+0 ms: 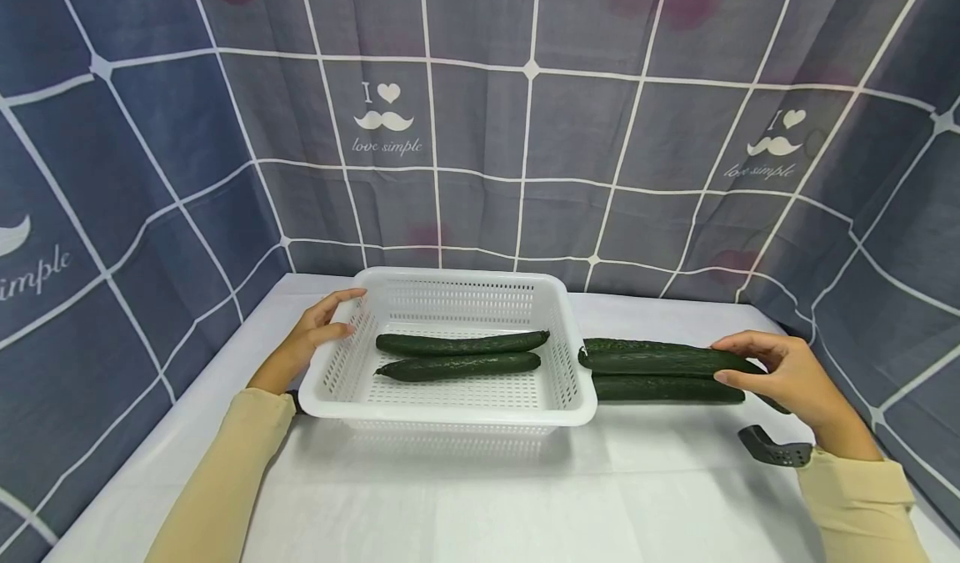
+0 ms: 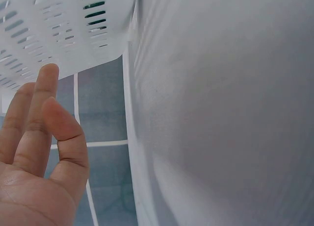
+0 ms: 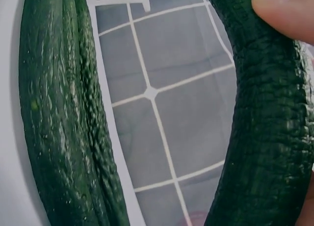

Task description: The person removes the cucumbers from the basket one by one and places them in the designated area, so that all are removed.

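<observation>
A white perforated basket [image 1: 450, 415] holds two cucumbers, one [image 1: 465, 344] behind the other [image 1: 461, 367]. My left hand [image 1: 307, 339] is at its left side, fingers extended; in the left wrist view the hand [image 2: 44, 152] has its fingertips by the basket wall [image 2: 64, 39]. Right of the basket, my right hand [image 1: 791, 375] grips the right part of a cucumber [image 1: 652, 361], with others behind and in front [image 1: 667, 389]. In the right wrist view, the thumb [image 3: 289, 15] presses that curved cucumber [image 3: 265, 128], raised apart from the cucumbers lying on the table [image 3: 54, 118].
A white cloth covers the table [image 1: 480, 496]. Grey-blue curtains with white lines [image 1: 480, 129] stand behind it and at both sides. A dark wrist strap [image 1: 776, 449] shows at the right sleeve [image 1: 862, 496].
</observation>
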{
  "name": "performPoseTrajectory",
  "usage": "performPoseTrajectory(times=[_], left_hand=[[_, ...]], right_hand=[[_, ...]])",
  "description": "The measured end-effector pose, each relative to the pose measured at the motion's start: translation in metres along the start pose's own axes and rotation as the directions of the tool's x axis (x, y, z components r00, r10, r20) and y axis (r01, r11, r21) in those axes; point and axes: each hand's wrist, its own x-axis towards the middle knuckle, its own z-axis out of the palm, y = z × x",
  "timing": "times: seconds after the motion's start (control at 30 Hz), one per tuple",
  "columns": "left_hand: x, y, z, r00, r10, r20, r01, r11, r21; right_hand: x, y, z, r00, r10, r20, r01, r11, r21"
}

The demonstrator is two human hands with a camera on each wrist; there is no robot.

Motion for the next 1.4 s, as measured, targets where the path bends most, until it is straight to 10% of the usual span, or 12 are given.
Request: performPoseTrajectory(times=[0.53, 1.4], left_hand=[[0.0, 0.001, 0.001, 1.0, -0.001, 0.001, 0.001, 1.0, -0.017], [0.0, -0.001, 0.0, 1.0, -0.022, -0.011, 0.022, 1.0, 0.005]], right_hand=[[-0.01, 0.031, -0.011, 0.998, 0.063, 0.03, -0.064, 0.998, 0.022], [-0.003, 0.046, 0.027, 0.986, 0.051, 0.157, -0.057, 0.998, 0.031]])
